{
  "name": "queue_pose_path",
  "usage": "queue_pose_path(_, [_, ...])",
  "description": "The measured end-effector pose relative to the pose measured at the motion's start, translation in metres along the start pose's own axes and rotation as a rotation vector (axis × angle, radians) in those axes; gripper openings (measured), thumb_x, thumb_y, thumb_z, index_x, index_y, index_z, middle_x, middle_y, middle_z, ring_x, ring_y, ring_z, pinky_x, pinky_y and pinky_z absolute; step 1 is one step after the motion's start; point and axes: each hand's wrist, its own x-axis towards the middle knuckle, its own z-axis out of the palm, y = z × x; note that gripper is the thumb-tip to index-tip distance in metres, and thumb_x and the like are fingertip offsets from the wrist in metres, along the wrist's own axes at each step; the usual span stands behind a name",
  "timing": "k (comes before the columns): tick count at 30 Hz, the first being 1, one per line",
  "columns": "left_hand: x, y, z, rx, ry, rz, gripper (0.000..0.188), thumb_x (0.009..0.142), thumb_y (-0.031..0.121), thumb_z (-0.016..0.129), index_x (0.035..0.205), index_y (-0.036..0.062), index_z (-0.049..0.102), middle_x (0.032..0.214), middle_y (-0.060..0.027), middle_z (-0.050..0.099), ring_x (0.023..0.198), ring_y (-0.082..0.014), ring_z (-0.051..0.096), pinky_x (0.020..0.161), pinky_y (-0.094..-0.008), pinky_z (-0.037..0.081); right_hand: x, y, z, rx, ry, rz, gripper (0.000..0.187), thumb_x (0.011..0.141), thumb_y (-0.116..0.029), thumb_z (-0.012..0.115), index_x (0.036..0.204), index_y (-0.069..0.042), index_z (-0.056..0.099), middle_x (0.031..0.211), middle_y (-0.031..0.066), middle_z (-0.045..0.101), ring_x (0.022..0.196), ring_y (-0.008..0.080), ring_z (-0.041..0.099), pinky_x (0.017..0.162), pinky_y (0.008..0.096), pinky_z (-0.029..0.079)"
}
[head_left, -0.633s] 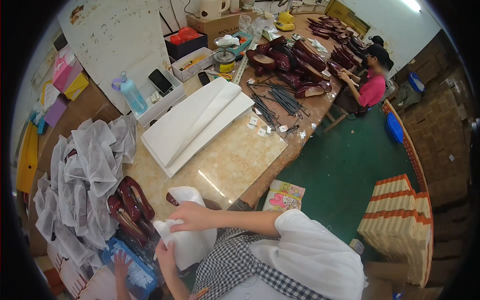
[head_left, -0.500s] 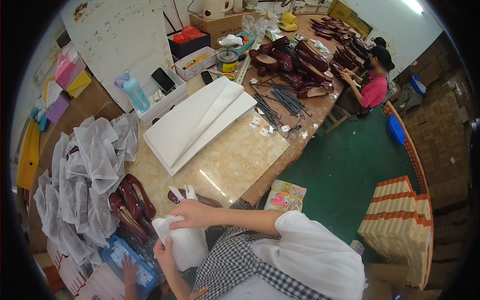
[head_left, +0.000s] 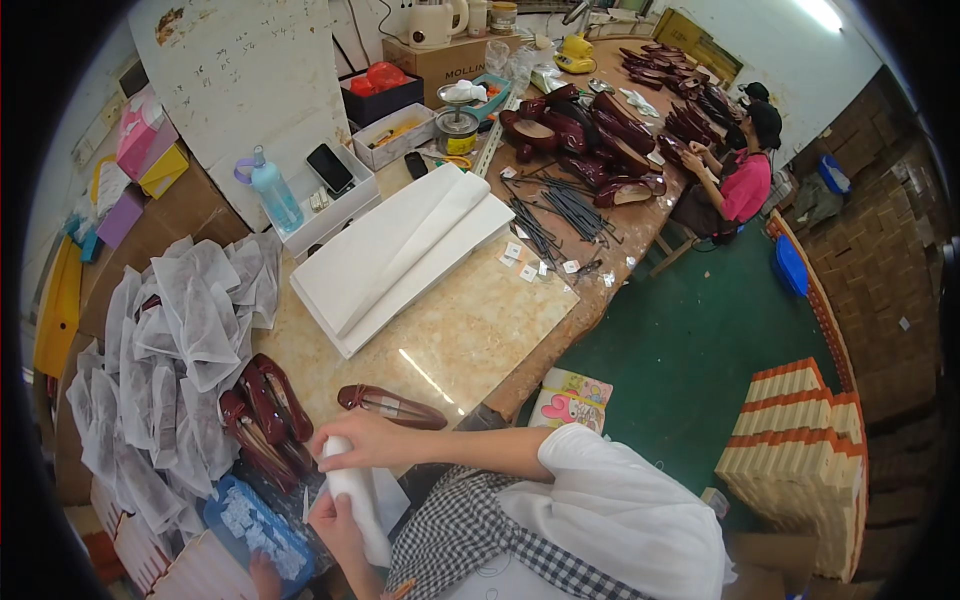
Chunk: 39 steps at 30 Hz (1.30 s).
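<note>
In front of my body is a bundle of white tissue paper [head_left: 362, 510], rolled into a narrow upright shape; whether anything is inside it is hidden. My right hand [head_left: 365, 441] is closed round its top end. Lower down, my left hand [head_left: 338, 522] grips its side with the thumb on the paper. A loose white sheet [head_left: 392, 495] shows behind the bundle. Just beyond my right hand, a dark red flat shoe [head_left: 390, 405] with a bow lies on the marbled tabletop [head_left: 470, 330]. More dark red shoes [head_left: 270, 405] lie to the left.
White shoe bags [head_left: 180, 350] are heaped at left. Another person's hand [head_left: 265, 572] is at a blue basket [head_left: 255, 520]. A stack of white sheets [head_left: 400, 255] lies ahead. Shoes [head_left: 590, 130] and dark sticks [head_left: 570, 205] cover the far table, where a person in pink [head_left: 745, 190] sits.
The white tissue paper has gone from a broad folded shape to a narrow roll. My right hand has shifted slightly left and down, uncovering the shoe behind it.
</note>
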Motion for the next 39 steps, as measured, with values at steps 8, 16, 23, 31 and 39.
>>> queue_pose_path(8, [0.003,-0.017,-0.015,-0.087,0.285,-0.003,0.027,0.093,0.017,0.051,0.082,-0.0060,0.058,0.072,-0.0029,0.058,0.064,-0.0082,0.050,0.059,-0.0239,0.042,0.000,-0.019,0.003,-0.320,0.384,-0.275,0.028,0.087,-0.028,0.059,0.109,-0.011,0.056,0.080,0.0072,0.060,0.078,0.0236,0.056,0.077,0.0363,0.042])
queue_pose_path(16, [0.006,-0.015,0.007,-0.093,0.334,0.002,0.024,0.094,0.014,0.048,0.082,-0.0044,0.058,0.074,-0.0039,0.059,0.067,-0.0080,0.051,0.058,-0.0240,0.042,-0.026,-0.021,0.019,-0.007,-0.008,0.092,0.030,0.085,-0.034,0.062,0.093,-0.006,0.054,0.072,0.0096,0.059,0.066,0.0242,0.057,0.059,0.0362,0.044])
queue_pose_path(23, [0.005,0.012,0.014,0.136,0.286,-0.071,0.014,0.085,0.012,0.063,0.079,-0.0016,0.062,0.062,0.0055,0.049,0.057,-0.0031,0.040,0.048,-0.0217,0.031,-0.022,0.001,0.031,-0.176,0.094,0.064,0.019,0.085,-0.022,0.060,0.090,-0.004,0.058,0.080,0.0157,0.061,0.075,0.0331,0.060,0.066,0.0393,0.047])
queue_pose_path(31, [-0.009,0.003,0.012,-0.159,0.364,-0.118,0.019,0.089,0.014,0.062,0.092,-0.0035,0.067,0.070,0.0054,0.057,0.061,-0.0014,0.046,0.053,-0.0173,0.034,-0.029,-0.007,0.032,0.093,-0.030,0.226,0.016,0.090,-0.012,0.057,0.097,0.003,0.059,0.079,0.0044,0.060,0.071,0.0069,0.054,0.064,0.0230,0.047])
queue_pose_path(39, [-0.021,-0.017,-0.032,0.506,0.556,0.180,0.014,0.084,0.010,0.063,0.090,-0.0022,0.064,0.073,-0.0098,0.063,0.057,-0.0186,0.055,0.053,-0.0311,0.042,-0.055,0.056,0.008,-0.471,-0.087,0.099,0.017,0.083,-0.014,0.063,0.094,-0.002,0.062,0.092,0.0122,0.064,0.091,0.0240,0.060,0.076,0.0353,0.047])
